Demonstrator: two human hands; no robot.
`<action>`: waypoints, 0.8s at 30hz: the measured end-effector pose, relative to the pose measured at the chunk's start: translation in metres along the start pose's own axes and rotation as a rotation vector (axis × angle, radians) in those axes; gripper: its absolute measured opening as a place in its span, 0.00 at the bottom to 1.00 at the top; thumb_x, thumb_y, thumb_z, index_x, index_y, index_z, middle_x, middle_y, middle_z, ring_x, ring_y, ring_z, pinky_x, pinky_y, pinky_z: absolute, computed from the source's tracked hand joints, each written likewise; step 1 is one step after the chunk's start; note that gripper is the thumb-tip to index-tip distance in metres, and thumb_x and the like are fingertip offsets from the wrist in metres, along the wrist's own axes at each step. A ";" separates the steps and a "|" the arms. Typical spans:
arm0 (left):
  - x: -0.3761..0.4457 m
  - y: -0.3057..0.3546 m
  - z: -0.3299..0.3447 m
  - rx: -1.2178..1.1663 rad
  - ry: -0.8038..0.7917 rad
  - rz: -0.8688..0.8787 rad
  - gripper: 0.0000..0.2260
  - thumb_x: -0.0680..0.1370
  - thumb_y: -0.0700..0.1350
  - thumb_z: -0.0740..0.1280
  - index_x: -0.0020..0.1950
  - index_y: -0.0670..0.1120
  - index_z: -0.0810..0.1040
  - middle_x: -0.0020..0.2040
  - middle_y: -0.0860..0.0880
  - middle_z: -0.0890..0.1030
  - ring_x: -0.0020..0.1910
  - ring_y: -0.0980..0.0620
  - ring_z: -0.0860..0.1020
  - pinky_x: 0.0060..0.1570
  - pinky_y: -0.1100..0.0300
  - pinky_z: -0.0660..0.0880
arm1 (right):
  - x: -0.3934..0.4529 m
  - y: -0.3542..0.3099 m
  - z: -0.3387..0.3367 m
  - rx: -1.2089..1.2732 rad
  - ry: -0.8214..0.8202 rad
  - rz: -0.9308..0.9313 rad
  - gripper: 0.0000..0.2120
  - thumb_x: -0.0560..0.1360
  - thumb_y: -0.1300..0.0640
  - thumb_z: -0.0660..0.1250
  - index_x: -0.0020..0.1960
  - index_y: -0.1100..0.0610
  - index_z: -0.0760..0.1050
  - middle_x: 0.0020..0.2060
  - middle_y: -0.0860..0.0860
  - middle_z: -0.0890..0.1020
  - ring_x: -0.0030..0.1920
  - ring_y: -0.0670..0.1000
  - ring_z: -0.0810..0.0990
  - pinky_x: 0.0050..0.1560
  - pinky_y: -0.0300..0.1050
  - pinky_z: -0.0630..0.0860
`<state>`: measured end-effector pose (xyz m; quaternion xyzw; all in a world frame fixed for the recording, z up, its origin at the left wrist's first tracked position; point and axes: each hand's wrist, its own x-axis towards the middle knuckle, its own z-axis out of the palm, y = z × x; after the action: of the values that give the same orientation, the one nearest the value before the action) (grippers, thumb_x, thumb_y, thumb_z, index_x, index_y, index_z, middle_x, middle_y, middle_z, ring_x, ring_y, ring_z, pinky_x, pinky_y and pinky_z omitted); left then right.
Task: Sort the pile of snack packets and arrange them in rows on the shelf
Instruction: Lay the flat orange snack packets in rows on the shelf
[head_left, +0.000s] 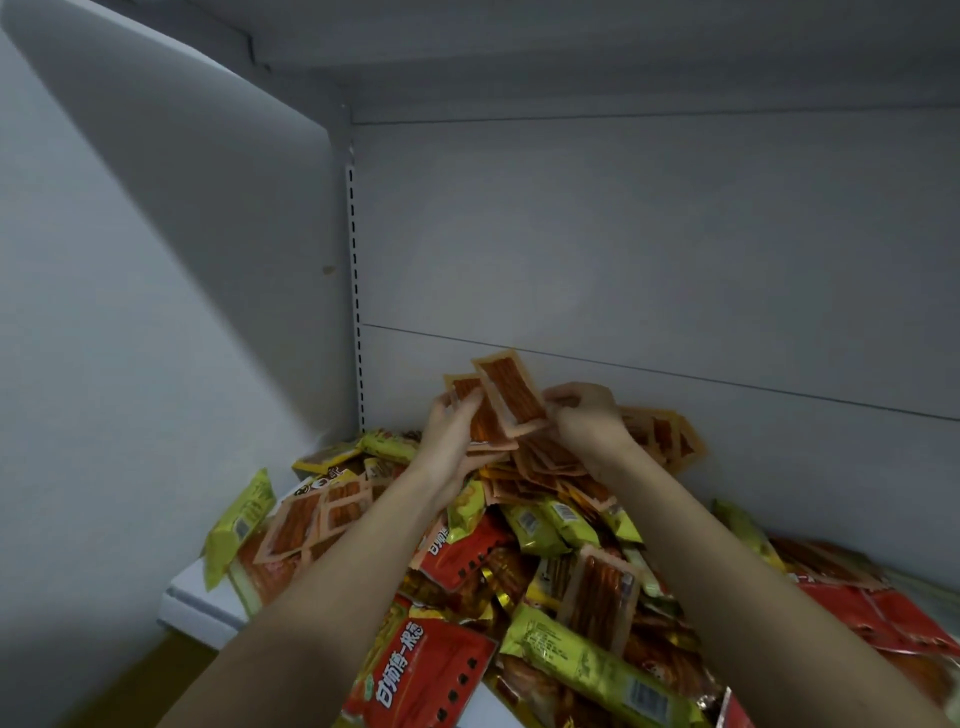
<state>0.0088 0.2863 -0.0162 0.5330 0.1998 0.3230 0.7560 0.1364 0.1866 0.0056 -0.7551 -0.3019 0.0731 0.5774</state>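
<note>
Orange clear packets (506, 397) pinched upright between left hand (451, 431) and right hand (587, 415), above the packet pile (545, 545) crowding the shelf (200, 592) near its back-left corner.

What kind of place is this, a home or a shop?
Probably a shop, or its stockroom. The white metal shelf has a slotted upright like retail racking, and it carries a large pile of snack packets, many of them identical. Both hands hold small orange packets above the pile.
</note>
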 end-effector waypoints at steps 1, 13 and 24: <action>0.000 -0.001 0.006 -0.007 -0.022 0.005 0.21 0.82 0.47 0.67 0.72 0.46 0.65 0.65 0.41 0.77 0.53 0.41 0.84 0.46 0.47 0.83 | -0.006 0.000 -0.001 -0.028 -0.009 -0.007 0.07 0.78 0.67 0.63 0.50 0.60 0.79 0.47 0.58 0.82 0.49 0.62 0.83 0.52 0.59 0.82; 0.001 -0.019 0.007 0.020 0.022 0.088 0.26 0.76 0.30 0.70 0.68 0.52 0.68 0.57 0.47 0.82 0.54 0.45 0.83 0.46 0.49 0.82 | 0.003 0.026 -0.011 -0.805 -0.140 -0.056 0.13 0.82 0.53 0.60 0.53 0.62 0.77 0.53 0.59 0.82 0.53 0.59 0.81 0.42 0.46 0.73; -0.009 -0.027 -0.008 0.081 0.028 0.080 0.22 0.78 0.34 0.69 0.69 0.50 0.73 0.57 0.46 0.84 0.53 0.45 0.84 0.56 0.39 0.80 | 0.029 0.049 0.002 -1.032 -0.255 0.125 0.25 0.74 0.37 0.63 0.63 0.53 0.74 0.55 0.57 0.78 0.53 0.59 0.77 0.27 0.41 0.63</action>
<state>0.0049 0.2798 -0.0450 0.5661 0.2021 0.3521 0.7174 0.1770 0.1971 -0.0329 -0.9426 -0.3207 0.0404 0.0842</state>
